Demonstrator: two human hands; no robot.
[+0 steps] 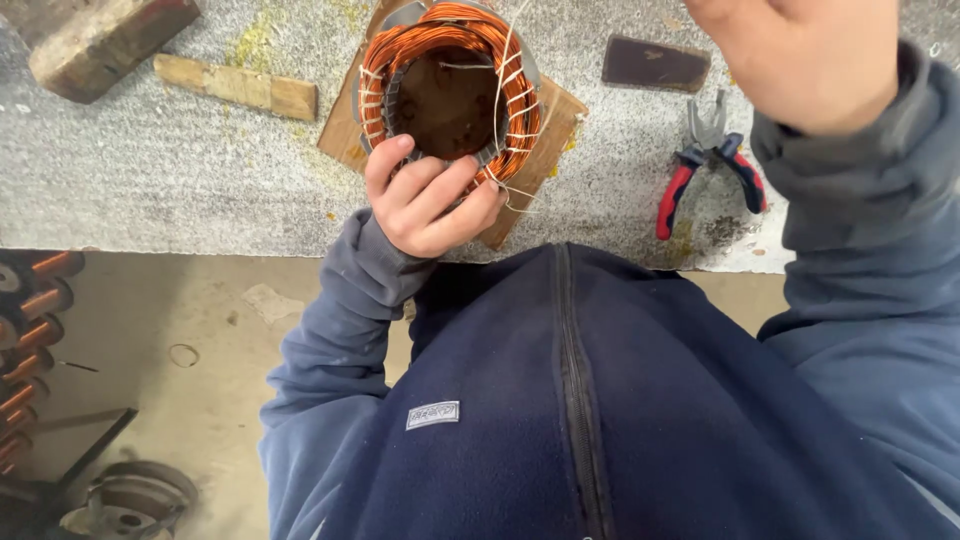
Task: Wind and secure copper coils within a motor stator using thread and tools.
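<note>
A round motor stator (448, 90) wound with copper wire and tied with white cord stands on a thin wooden board (548, 140) on the grey bench. My left hand (425, 195) grips its near rim, thumb over the copper winding. My right hand (800, 55) is raised high at the upper right, close to the camera, with its fingers curled; a white cord (503, 60) runs up from the winding toward the top edge. I cannot tell whether the right hand pinches that cord.
Red-and-blue pliers (708, 160) lie on the bench to the right of the stator. A dark flat plate (655, 63) lies behind them. Wooden blocks (238, 87) (105, 40) rest at the left. Copper-wound parts (35, 330) sit on the floor below left.
</note>
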